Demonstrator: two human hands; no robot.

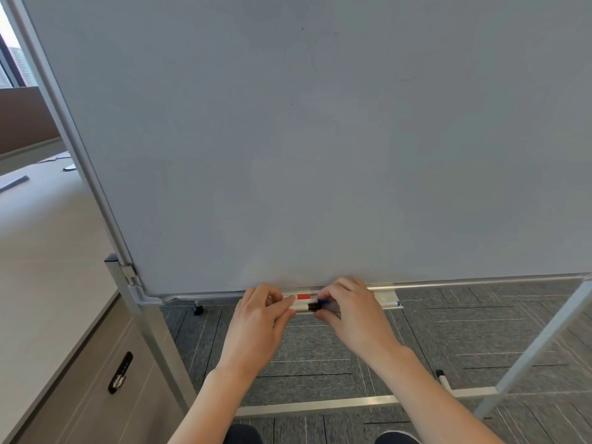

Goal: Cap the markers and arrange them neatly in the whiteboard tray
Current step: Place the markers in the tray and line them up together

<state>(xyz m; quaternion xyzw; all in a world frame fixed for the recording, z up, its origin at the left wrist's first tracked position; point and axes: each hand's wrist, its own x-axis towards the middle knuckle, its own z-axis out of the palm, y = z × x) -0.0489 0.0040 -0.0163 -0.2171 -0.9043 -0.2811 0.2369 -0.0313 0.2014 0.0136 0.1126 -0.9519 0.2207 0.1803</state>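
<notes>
A narrow metal tray [386, 306] runs along the bottom edge of the whiteboard [288, 139]. Between my hands lies a white marker with a black band [306, 306], and behind it a marker with a red band [303, 296]. My left hand [261, 318] pinches the left end of the black-banded marker. My right hand [349, 310] grips its right end, where a bit of blue shows between the fingers. Further right in the tray lies a white marker with a blue tip [389, 299]. My fingers hide the marker ends and any caps.
The whiteboard stands on a metal frame with a left post [150, 331], a right leg [538, 344] and a floor bar [320, 405] over grey carpet. A beige cabinet with a lock handle [120, 373] stands at the left. My feet show at the bottom.
</notes>
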